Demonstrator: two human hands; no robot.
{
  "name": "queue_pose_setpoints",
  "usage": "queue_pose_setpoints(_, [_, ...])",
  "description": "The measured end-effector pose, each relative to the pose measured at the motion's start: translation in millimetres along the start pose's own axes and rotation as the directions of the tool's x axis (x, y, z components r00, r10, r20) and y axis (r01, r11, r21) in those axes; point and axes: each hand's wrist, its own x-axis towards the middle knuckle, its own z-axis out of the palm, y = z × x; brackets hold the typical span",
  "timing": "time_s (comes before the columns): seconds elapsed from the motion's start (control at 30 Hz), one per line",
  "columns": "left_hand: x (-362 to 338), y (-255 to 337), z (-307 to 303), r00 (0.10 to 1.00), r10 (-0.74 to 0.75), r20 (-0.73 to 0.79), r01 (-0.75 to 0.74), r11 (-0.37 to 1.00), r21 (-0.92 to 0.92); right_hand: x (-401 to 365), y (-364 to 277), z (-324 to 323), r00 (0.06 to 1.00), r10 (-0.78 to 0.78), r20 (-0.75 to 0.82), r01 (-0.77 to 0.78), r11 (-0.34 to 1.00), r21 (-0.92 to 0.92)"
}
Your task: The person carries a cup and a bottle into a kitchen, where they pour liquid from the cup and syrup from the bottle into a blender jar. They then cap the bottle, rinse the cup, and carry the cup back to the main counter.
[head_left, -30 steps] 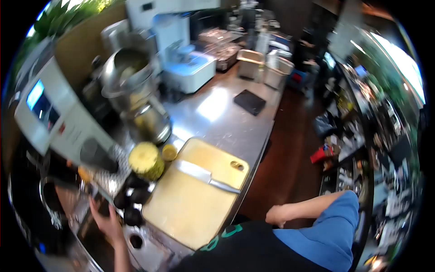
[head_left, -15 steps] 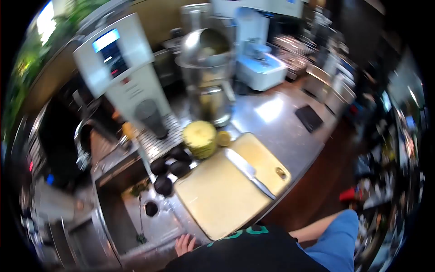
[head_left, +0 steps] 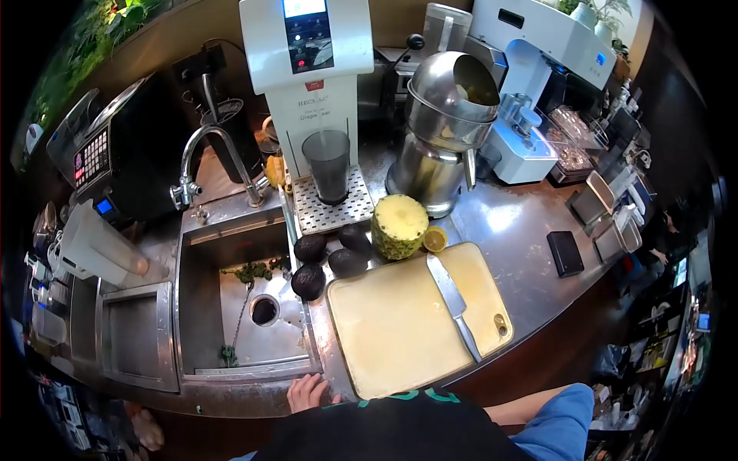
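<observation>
My left hand (head_left: 306,393) rests on the counter's front edge below the sink, fingers spread, holding nothing. My right forearm shows at the lower right, but the hand is out of sight. A yellowish cutting board (head_left: 384,330) lies right of the sink, with a knife (head_left: 453,307) flat on it, blade pointing away. Behind the board stand a cut pineapple (head_left: 399,227) and a small cut citrus piece (head_left: 435,239). Several dark avocados (head_left: 309,281) sit between the board and the sink.
The sink (head_left: 231,330) holds green scraps and a long utensil. Behind are a faucet (head_left: 219,131), a dispenser (head_left: 311,92) with a dark cup (head_left: 328,165), and a steel juicer (head_left: 438,146). A clear pitcher (head_left: 96,246) stands left, a black box (head_left: 565,254) right.
The view has turned and steadied, so the counter items sit differently in frame. My left hand stays at the counter edge; the knife remains on the board.
</observation>
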Motion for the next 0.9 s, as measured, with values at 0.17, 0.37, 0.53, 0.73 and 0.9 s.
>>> queue_pose_setpoints(0.17, [1.4, -2.0, 2.3, 1.0, 0.012, 0.009, -0.011, 1.0, -0.016, -4.2, 2.7, 2.1, 1.0, 0.004, 0.001, -0.004, 1.0, 0.008])
queue_pose_setpoints(0.37, [3.1, -1.0, -2.0, 0.998, 0.038, 0.043, -0.039, 0.999, 0.015, -10.0, 3.7, 6.1, 1.0, 0.005, -0.002, -0.005, 1.0, 0.028])
queue_pose_setpoints(0.53, [5.5, 2.0, -5.4, 0.998, 0.019, 0.064, -0.019, 1.0, -0.002, -14.0, 4.9, 6.9, 1.0, 0.007, -0.007, -0.006, 0.999, 0.036])
queue_pose_setpoints(0.73, [7.4, 5.2, -5.5, 0.999, 0.006, 0.043, -0.005, 1.0, -0.018, -18.9, 5.4, 7.6, 1.0, 0.011, -0.007, -0.011, 0.999, 0.041])
queue_pose_setpoints(0.9, [7.9, 7.1, -5.4, 1.0, 0.006, 0.015, -0.006, 1.0, -0.02, -21.8, 5.1, 6.7, 1.0, 0.015, -0.002, -0.015, 0.999, 0.046])
